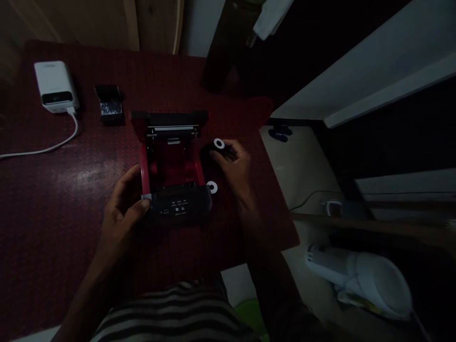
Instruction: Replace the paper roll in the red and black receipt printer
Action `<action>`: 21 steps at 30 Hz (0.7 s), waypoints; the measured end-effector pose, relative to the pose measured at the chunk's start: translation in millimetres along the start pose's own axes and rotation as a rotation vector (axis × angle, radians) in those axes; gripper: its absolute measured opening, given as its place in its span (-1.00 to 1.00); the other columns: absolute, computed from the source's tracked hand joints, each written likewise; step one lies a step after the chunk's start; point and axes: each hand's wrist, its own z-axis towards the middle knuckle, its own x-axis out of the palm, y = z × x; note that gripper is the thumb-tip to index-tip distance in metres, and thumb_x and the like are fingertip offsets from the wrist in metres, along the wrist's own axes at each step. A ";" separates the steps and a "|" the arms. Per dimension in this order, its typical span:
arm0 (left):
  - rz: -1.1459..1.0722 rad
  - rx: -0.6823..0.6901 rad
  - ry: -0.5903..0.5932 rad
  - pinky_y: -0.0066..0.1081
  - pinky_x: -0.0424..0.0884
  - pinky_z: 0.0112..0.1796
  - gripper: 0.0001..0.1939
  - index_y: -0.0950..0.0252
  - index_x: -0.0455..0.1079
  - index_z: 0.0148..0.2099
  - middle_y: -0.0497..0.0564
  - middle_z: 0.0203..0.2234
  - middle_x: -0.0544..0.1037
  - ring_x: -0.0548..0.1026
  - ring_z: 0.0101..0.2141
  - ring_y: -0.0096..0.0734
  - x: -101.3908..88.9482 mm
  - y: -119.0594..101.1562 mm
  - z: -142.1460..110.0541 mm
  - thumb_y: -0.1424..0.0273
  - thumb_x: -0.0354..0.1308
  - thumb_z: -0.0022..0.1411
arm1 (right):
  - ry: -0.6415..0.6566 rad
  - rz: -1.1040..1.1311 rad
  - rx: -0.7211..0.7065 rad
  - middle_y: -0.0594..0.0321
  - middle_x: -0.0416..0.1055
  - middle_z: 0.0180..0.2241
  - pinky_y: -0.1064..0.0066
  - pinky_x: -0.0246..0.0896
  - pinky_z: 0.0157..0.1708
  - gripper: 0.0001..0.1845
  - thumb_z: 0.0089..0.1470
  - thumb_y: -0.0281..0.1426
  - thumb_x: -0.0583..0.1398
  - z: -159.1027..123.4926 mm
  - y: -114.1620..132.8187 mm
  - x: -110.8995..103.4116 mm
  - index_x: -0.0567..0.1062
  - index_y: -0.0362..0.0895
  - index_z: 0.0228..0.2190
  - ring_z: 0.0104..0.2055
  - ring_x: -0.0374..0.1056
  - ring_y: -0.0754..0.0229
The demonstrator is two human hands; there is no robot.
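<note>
A small black-and-red printer (178,204) stands on the table with its lid (171,118) tilted up, showing the red inside. My left hand (123,202) grips its left side, thumb on the front corner and fingers along the wall. To the right of the printer, my right hand (233,164) is closed on a dark roll with a white ring-shaped end (219,143). The fingers hide part of that roll. A second white ring (212,187) shows against the printer's right front corner; what it belongs to is too dark to make out.
On the dark red table (89,190), a white power bank (57,88) with a white cable (53,147) lies at the far left. Beside it is a crumpled black wrapper-like piece (109,104). A tall dark cylinder (228,47) stands at the back. The table's right edge drops to the floor.
</note>
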 end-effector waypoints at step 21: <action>0.069 0.099 -0.061 -0.15 0.58 0.27 -0.29 0.00 0.57 0.45 0.00 0.40 0.63 0.54 0.41 0.14 -3.0 11.7 7.5 0.19 0.49 0.28 | 0.143 -0.001 0.152 0.15 0.72 0.10 0.19 0.56 0.02 -0.48 0.13 -0.39 0.40 -109.3 24.9 -38.0 0.66 0.05 0.14 -0.02 0.65 0.08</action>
